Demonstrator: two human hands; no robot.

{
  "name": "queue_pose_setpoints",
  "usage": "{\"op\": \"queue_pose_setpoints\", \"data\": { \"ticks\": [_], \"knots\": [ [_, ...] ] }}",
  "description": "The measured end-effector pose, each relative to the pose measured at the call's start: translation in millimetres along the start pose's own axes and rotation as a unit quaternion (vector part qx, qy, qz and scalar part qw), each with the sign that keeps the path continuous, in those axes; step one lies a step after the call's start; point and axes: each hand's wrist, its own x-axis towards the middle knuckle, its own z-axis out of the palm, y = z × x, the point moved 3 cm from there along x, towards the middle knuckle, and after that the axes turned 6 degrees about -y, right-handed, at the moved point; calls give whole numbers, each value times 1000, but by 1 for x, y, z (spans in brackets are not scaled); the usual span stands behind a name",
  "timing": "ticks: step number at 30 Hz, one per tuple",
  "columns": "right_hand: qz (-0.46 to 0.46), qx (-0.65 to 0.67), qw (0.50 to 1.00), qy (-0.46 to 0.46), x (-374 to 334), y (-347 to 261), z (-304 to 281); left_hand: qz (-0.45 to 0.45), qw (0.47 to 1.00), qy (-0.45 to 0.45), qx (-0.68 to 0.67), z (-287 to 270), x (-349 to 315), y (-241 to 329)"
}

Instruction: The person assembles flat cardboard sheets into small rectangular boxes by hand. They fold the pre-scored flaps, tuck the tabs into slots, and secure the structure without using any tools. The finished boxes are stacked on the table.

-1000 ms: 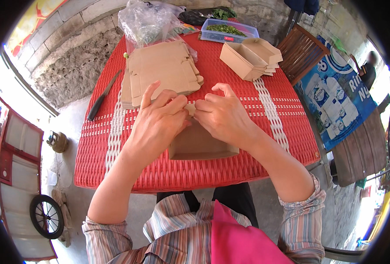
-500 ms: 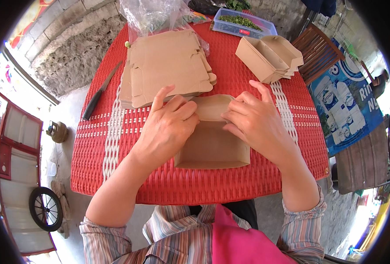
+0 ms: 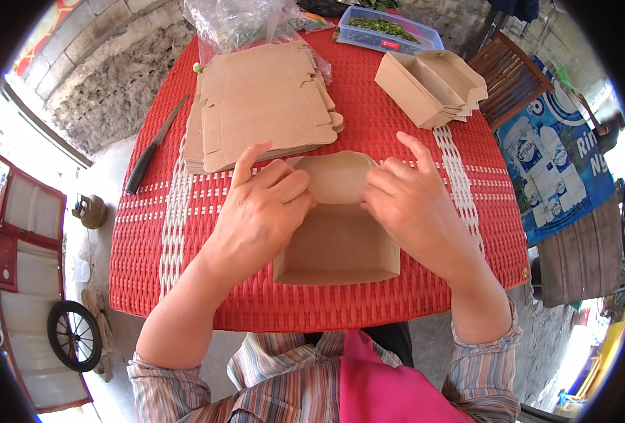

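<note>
A brown cardboard food box [image 3: 337, 250] stands before me near the table's front edge, its walls raised and its far flap upright. My left hand [image 3: 264, 204] pinches the box's far left corner, index finger lifted. At the far right corner, my right hand [image 3: 407, 201] pinches the cardboard in the same manner, its index finger also raised. The fingertips partly hide both corners. Just beyond my left hand lies a stack of flat cardboard box blanks [image 3: 263, 99]. Several folded boxes [image 3: 425, 88], nested together, sit at the far right.
A knife with a black handle [image 3: 143, 168] rests on the red woven table [image 3: 369, 310] at the left. Toward the back are a clear plastic bag [image 3: 238, 25] and a plastic tub of chopped greens [image 3: 390, 29]. A wooden chair [image 3: 513, 77] stands beyond the right edge.
The box has come slightly nearer to me, and its far flap shows more fully. Both hands keep their pinch at the corners, with the right fingers now closer together.
</note>
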Motion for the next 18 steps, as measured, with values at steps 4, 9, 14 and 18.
{"op": "queue_pose_setpoints", "data": {
  "ticks": [4,9,14,18],
  "knots": [
    [-13,30,999,26,2,-3,-4,-5,1000,2,8,-6,-6,3],
    [-13,57,998,34,0,-6,-15,0,1000,5,1,-18,-9,5],
    [-18,82,995,56,0,-9,-12,-27,999,22,-20,-16,-10,3],
    [-54,28,996,61,3,-19,-7,-7,1000,8,-20,-10,-10,10]
  ]
}}
